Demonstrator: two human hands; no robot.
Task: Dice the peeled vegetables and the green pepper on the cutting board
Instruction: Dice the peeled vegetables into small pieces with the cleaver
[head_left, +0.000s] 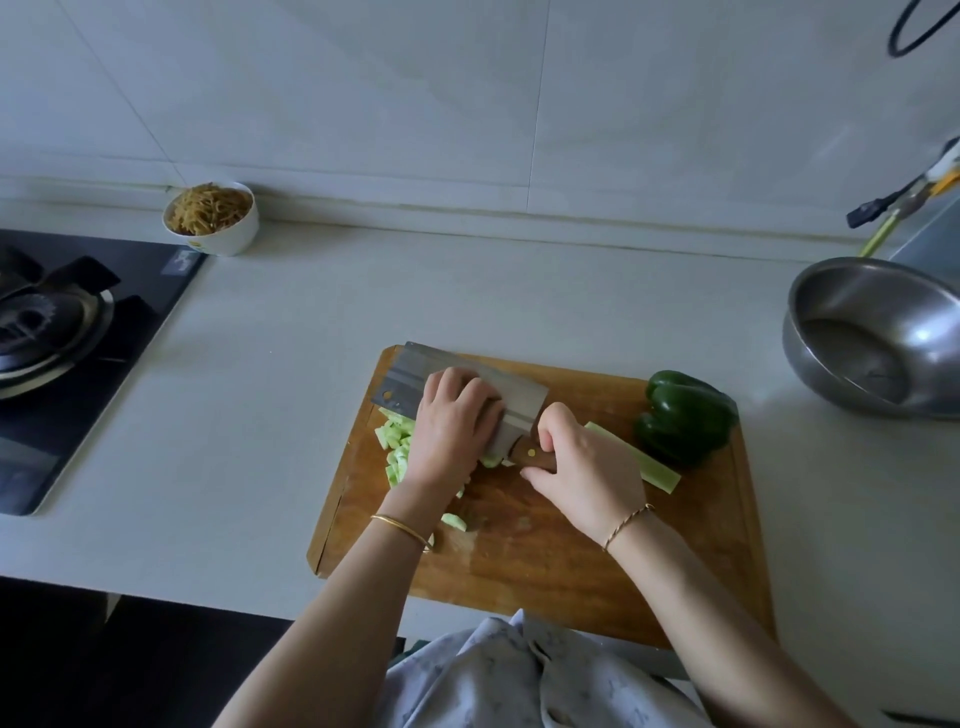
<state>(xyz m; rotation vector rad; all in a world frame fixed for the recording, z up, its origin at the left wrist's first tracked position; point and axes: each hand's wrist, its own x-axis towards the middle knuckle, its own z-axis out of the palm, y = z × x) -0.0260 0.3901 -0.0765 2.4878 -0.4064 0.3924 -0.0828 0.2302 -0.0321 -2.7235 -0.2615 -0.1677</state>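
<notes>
Diced vegetable pieces (397, 452): heaped, pale green, at the left of the cutting board (545, 545), partly hidden under the left hand (457, 421).
Peeled strip (657, 467): laid uncut on the board's right, just beside the green pepper (685, 415), which is set whole at the far right corner.
Cleaver (415, 371): handle gripped by the right hand (587, 467), fingers wrapped round it.
Left hand: curled, knuckles set against the blade; whether anything is held beneath cannot be told.
Steel bowl (810, 358): stood on the surface (285, 338), right of the board.

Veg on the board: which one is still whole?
The dark green pepper at the board's far right. The pale strip beside it is a cut length; the pieces by the left hand are diced.
</notes>
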